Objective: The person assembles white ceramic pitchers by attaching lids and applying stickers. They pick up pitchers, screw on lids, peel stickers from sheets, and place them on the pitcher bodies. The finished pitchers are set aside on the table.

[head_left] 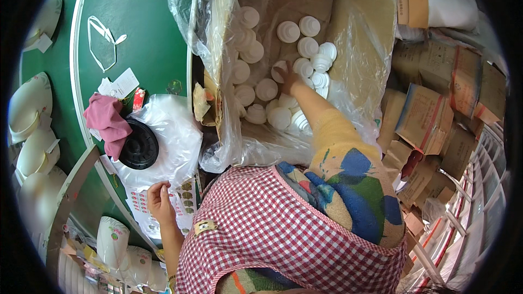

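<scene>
My right hand [289,79] reaches down into a large cardboard box [362,22] lined with clear plastic. Its fingers are curled onto a white stepped plastic cap [278,71], partly hidden under them. Around it lie several more round white caps [287,31], some in short stacks. My left hand [159,201] hovers over printed sticker sheets [188,198] at the edge of the green table; its fingers are drawn together, and anything between them is too small to make out.
On the green table [147,11] lie a pink cloth [106,120], a black round plastic disc [139,144], a clear plastic bag [182,125], white tags and a white strap loop [102,43]. White floral vessels [35,149] stand at left. Cardboard boxes [425,117] are piled at right.
</scene>
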Available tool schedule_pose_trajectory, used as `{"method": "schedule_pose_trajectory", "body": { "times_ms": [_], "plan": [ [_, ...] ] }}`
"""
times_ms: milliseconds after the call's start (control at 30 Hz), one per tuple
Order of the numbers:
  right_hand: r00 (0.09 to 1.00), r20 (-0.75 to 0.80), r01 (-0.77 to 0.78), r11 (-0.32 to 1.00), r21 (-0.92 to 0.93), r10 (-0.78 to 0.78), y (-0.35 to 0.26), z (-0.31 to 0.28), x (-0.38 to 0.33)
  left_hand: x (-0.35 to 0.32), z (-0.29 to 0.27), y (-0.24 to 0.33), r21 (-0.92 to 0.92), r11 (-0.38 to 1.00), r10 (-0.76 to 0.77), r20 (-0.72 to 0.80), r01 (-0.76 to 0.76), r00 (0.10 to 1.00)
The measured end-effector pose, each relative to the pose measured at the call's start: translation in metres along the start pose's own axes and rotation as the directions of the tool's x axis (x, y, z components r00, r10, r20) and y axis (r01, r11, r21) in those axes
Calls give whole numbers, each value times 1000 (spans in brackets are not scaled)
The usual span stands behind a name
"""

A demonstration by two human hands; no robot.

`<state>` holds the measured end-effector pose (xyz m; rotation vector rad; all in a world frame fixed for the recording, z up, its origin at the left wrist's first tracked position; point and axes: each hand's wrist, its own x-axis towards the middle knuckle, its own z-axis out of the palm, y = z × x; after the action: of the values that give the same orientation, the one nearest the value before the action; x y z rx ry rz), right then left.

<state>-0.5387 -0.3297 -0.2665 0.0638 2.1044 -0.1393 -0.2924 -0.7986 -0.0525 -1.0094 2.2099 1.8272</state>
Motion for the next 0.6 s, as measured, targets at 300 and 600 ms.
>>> {"method": "schedule_pose_trajectory", "body": {
  "times_ms": [300,600],
  "plan": [
    [986,-158,95,958,269,-53,20,32,-19,20,9,13,27,999,22,69,-24,997],
    [942,326,-203,629,750,-84,14,37,-29,36,44,53,44,989,137,133,-144,982]
  ]
}}
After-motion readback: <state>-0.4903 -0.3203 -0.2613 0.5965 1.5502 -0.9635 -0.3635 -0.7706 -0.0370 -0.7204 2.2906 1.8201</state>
